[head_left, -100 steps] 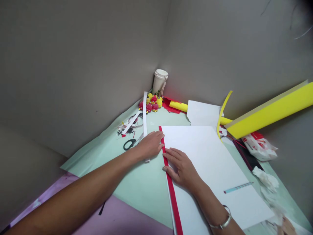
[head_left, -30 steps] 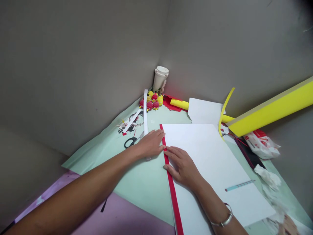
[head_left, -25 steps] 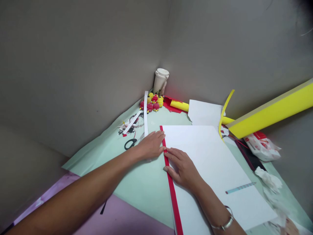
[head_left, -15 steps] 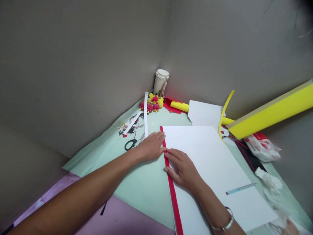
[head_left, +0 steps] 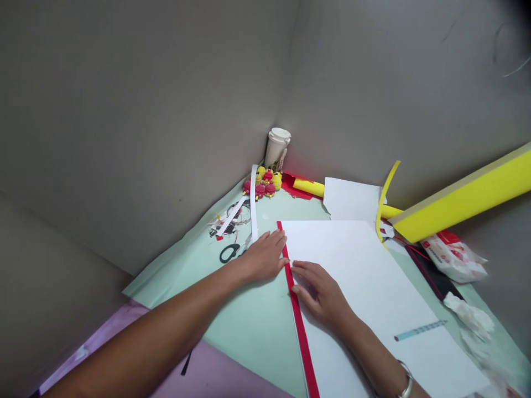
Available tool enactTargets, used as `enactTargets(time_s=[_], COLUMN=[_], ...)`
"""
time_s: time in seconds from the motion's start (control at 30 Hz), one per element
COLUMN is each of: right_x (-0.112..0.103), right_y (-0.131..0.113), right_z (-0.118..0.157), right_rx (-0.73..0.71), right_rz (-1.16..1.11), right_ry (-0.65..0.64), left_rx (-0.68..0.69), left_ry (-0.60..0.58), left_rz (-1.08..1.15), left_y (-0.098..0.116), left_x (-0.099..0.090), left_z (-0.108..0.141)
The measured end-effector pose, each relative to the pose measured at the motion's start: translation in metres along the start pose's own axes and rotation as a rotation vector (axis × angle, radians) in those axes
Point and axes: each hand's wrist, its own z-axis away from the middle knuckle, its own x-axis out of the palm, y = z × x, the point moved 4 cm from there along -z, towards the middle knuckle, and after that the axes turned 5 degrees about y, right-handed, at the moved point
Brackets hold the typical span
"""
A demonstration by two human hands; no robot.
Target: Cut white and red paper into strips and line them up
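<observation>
A large white board (head_left: 352, 249) lies flat on the table, with a red strip (head_left: 300, 326) along its left edge. My left hand (head_left: 267, 255) rests with fingers stretched out on the upper part of that strip. Just below and to the right, my right hand (head_left: 321, 290) lies over the board beside the strip, its fingers extended and the thumb apart, holding nothing. A blue patterned pencil (head_left: 420, 330) lies on the board to the right. Near my left hand are black-handled scissors (head_left: 229, 253), partly covered by that hand.
White paper strips (head_left: 253, 202), red and yellow lantern-like ornaments (head_left: 260, 189) and a lidded cup (head_left: 277, 146) stand toward the corner. A long yellow board (head_left: 460, 193) leans at right, above a tissue pack (head_left: 452, 255). Crumpled tissue (head_left: 470, 316) lies at the right edge. Grey walls (head_left: 166, 110) enclose the table.
The view has shifted slightly, so everything sits a little lower and further right. My right hand has moved a little off the red strip to the right; my left hand stays on it.
</observation>
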Motion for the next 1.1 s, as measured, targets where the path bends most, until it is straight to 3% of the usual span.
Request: enactTargets(time_s=[0.13, 0.23, 0.33, 0.47, 0.6, 0.67, 0.73, 0.8, 0.97, 1.1], right_x=[-0.010, -0.022, -0.030, -0.026, -0.009, -0.008, -0.018, -0.042, -0.115, -0.128], right_y=[0.006, 0.003, -0.009, -0.037, -0.071, -0.074, -0.059, -0.027, 0.032, 0.052], right_z=[-0.010, -0.028, -0.053, -0.083, -0.095, -0.092, -0.083, -0.063, 0.012, 0.067], right_rx=[0.183, 0.233, 0.168, 0.068, -0.113, -0.165, -0.099, 0.135, 0.446, 0.530], right_rz=[-0.093, -0.073, -0.058, -0.044, 0.051, 0.208, 0.452, 0.748, 0.974, 1.017], right_ry=[0.042, 0.082, 0.090, 0.041, -0.096, -0.203, -0.369, -0.579, -0.728, -0.781], left_rx=[0.006, 0.024, 0.028, 0.054, 0.076, 0.066, 0.055, 0.035, 0.039, 0.030], left_ry=[-0.010, 0.013, 0.047, 0.056, 0.015, 0.003, 0.017, 0.035, 0.024, 0.028], left_rz=[-0.010, -0.024, -0.020, 0.043, 0.089, 0.070, 0.032, -0.004, -0.027, -0.029], left_y=[-0.001, -0.004, -0.007, -0.004, 0.000, -0.001, -0.002, -0.004, -0.005, -0.005], left_x=[0.000, 0.003, 0.006, 0.002, -0.004, -0.004, -0.002, 0.000, 0.004, 0.001], left_z=[-0.001, -0.003, -0.006, -0.006, -0.002, -0.002, -0.004, -0.006, -0.009, -0.007])
